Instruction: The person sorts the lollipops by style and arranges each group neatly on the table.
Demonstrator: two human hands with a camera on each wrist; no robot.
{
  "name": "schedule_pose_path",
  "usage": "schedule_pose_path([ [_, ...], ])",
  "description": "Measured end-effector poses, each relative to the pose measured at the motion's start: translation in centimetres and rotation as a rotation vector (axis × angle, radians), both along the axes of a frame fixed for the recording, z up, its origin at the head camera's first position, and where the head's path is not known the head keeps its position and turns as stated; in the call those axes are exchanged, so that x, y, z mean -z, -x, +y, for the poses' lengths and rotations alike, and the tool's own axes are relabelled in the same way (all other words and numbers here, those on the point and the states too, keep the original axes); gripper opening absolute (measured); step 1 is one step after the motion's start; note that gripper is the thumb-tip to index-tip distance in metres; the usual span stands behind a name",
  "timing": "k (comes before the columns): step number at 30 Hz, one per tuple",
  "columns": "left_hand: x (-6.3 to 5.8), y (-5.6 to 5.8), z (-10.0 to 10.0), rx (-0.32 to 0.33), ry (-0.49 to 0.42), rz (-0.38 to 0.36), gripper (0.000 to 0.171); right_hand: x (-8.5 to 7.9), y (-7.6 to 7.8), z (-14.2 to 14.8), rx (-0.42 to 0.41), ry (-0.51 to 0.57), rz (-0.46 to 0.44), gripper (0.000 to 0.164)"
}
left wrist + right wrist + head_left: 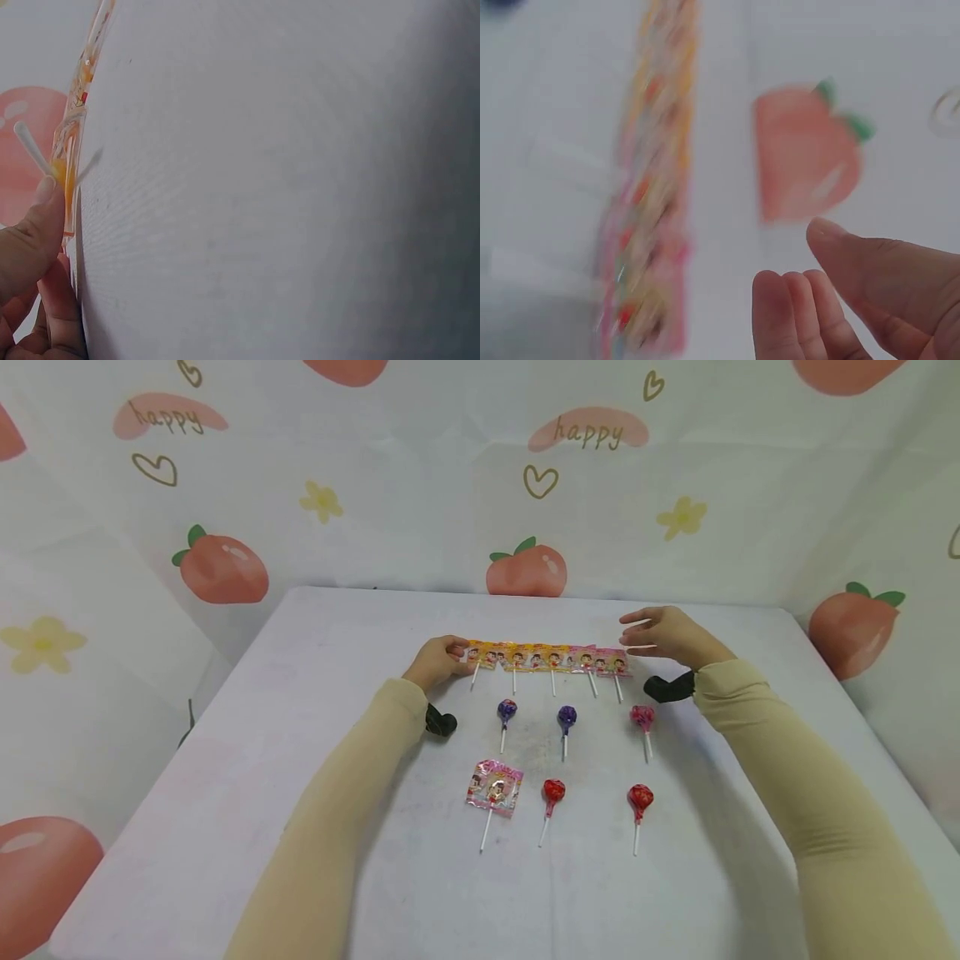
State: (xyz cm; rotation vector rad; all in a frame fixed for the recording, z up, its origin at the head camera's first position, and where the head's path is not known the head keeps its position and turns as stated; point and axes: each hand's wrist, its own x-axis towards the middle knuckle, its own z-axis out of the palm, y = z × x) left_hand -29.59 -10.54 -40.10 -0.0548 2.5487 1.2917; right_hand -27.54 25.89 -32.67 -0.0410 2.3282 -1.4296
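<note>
Several flat-wrapped lollipops point(555, 658) lie edge to edge in a row, yellow-orange wrappers on the left and pink on the right, sticks toward me. At the row's left end, my left hand point(440, 662) pinches the edge of the leftmost orange-wrapped lollipop point(482, 655). The left wrist view shows the thumb point(34, 232) against its wrapper, with curled fingers below. Just past the right end, near the last pink-wrapped lollipop point(613, 662), my right hand point(667, 635) is raised, touching nothing. In the right wrist view its thumb and fingers are apart.
Nearer me lie two purple ball lollipops point(507, 710), a pink one point(642, 718), two red ones point(553, 791) and a pink flat-wrapped lollipop point(495, 787). They rest spaced apart on the white table point(300, 635). A fruit-patterned cloth point(420, 485) hangs behind.
</note>
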Motion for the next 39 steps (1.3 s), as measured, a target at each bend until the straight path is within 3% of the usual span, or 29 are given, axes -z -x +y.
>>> schedule_pose_path([
  [8,-0.2,-0.1,0.1,-0.009,-0.002,-0.011,0.051,-3.3,-3.2,-3.7,-0.075,0.127,0.158,0.046],
  [14,-0.2,-0.2,0.1,-0.010,0.004,-0.012,0.051,-3.6,-6.4,-7.1,-0.145,0.140,0.275,0.045],
  [18,-0.2,-0.2,0.1,-0.005,0.003,-0.002,0.051,-2.6,-8.6,-9.4,-0.216,0.162,0.297,0.044],
  [22,-0.2,-0.1,0.1,-0.003,0.004,-0.004,0.051,-0.6,-10.3,-11.4,-0.293,0.175,0.295,0.043],
  [30,-0.2,0.0,0.1,0.001,0.011,-0.006,0.051,3.5,-12.6,-13.6,-0.454,0.165,0.239,0.046],
  [39,0.0,0.1,0.1,0.002,0.009,0.003,0.051,5.6,-13.6,-14.4,-0.454,0.013,0.187,0.046],
])
